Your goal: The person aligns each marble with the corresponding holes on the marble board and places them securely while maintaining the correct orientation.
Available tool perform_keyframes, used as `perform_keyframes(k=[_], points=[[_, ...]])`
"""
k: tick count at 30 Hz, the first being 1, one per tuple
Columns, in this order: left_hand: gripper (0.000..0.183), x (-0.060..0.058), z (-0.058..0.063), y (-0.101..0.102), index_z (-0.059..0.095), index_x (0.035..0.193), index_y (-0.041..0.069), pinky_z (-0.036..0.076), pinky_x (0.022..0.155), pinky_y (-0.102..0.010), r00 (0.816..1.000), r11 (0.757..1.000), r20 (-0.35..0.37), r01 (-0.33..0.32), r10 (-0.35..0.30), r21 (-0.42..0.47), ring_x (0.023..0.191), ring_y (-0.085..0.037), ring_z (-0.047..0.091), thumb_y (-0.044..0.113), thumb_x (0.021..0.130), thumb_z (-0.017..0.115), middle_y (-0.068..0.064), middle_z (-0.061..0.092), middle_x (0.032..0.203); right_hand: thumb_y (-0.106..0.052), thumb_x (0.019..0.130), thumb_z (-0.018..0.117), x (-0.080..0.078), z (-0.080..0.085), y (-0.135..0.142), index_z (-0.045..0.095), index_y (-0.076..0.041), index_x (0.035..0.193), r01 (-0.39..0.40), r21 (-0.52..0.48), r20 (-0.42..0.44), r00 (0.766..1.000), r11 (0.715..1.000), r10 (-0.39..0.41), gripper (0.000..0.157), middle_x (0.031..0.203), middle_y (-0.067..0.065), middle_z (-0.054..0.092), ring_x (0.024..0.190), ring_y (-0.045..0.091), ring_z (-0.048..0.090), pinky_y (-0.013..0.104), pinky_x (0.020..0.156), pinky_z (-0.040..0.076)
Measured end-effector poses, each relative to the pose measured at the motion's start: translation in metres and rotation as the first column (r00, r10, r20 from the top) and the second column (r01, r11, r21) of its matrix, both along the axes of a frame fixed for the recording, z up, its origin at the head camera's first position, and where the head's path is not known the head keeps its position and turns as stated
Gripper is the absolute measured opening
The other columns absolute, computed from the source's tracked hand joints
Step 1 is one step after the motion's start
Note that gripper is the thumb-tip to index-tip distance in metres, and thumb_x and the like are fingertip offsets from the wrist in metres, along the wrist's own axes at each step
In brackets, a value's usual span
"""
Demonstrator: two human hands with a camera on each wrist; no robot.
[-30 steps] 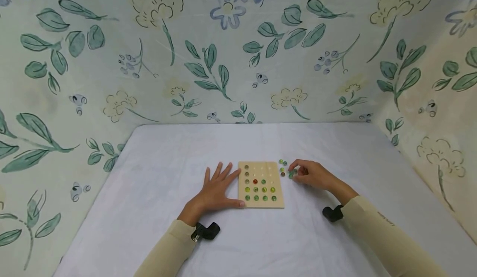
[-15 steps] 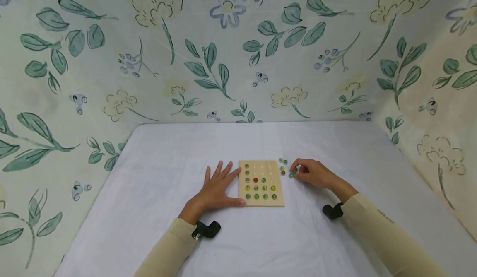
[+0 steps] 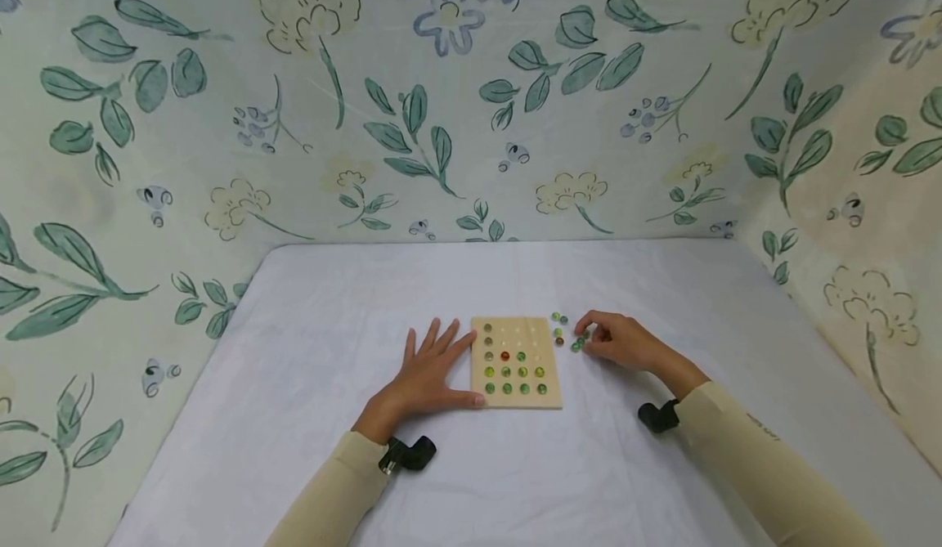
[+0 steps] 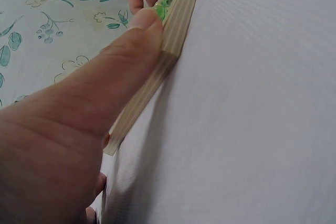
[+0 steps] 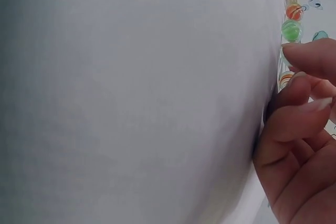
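In the head view, a square wooden board with glass marbles in its hollows lies on the white table. My left hand rests at its left edge, fingers spread; the left wrist view shows the thumb against the board's edge. Right of the board, my right hand has curled fingers at a few loose green marbles. The right wrist view shows a marble with orange swirls between thumb and fingers, partly hidden. Beside them sit a green marble and an orange-red one.
Several more loose marbles lie by the board's right edge. White cloth covers the table, and a floral sheet hangs behind and at the sides. Small black cameras are strapped to both wrists.
My right hand has shifted a little to the right, its fingers staying at the loose marbles. The left hand and the board stay in place.
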State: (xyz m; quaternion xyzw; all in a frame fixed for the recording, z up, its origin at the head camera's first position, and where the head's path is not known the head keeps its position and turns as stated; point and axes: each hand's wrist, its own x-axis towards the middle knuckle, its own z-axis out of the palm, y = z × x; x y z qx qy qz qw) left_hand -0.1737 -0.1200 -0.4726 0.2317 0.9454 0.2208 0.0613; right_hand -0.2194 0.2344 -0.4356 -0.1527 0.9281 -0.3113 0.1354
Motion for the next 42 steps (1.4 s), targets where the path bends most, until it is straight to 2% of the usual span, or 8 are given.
perform_keyframes(k=[9, 17, 28, 42], points=[[0.106, 0.0003, 0.0013, -0.0006, 0.023, 0.154, 0.03, -0.009, 0.111, -0.061, 1.0, 1.0, -0.009, 0.004, -0.004, -0.009, 0.147, -0.032, -0.004, 0.08, 0.069, 0.061, -0.005, 0.011, 0.161, -0.005, 0.09, 0.063, 0.0, -0.0006, 0.0053, 0.062, -0.012, 0.112, 0.017, 0.032, -0.021, 1.0, 0.999, -0.016, 0.023, 0.078, 0.004, 0.055, 0.07, 0.018, 0.049, 0.03, 0.06, 0.042], [0.106, -0.0007, -0.0017, -0.0004, 0.023, 0.154, 0.03, -0.009, 0.111, -0.06, 1.0, 1.0, -0.015, 0.001, -0.001, -0.011, 0.148, -0.032, -0.004, 0.08, 0.069, 0.061, -0.004, 0.011, 0.162, -0.005, 0.091, 0.061, -0.0007, -0.0008, 0.0063, 0.064, -0.013, 0.108, 0.038, 0.053, -0.018, 0.999, 0.998, -0.037, 0.019, 0.078, 0.004, 0.054, 0.072, 0.019, 0.048, 0.031, 0.062, 0.042], [0.106, 0.0001, 0.0, 0.0007, 0.023, 0.154, 0.031, -0.009, 0.111, -0.06, 1.0, 1.0, -0.01, -0.008, 0.008, -0.017, 0.147, -0.031, -0.004, 0.08, 0.069, 0.061, -0.004, 0.011, 0.162, -0.005, 0.09, 0.061, -0.0013, 0.0015, 0.0065, 0.063, -0.011, 0.106, 0.058, 0.092, -0.017, 0.998, 0.994, -0.057, 0.017, 0.079, 0.005, 0.054, 0.074, 0.02, 0.049, 0.031, 0.062, 0.041], [0.106, 0.0014, 0.0007, 0.0005, 0.024, 0.154, 0.031, -0.01, 0.111, -0.06, 1.0, 1.0, -0.002, -0.004, 0.004, 0.0, 0.147, -0.032, -0.004, 0.081, 0.068, 0.061, -0.004, 0.011, 0.161, -0.005, 0.09, 0.062, -0.0002, 0.0023, 0.0064, 0.062, -0.012, 0.104, 0.039, 0.08, -0.028, 0.999, 0.996, -0.037, 0.015, 0.078, 0.004, 0.053, 0.073, 0.019, 0.048, 0.031, 0.063, 0.041]])
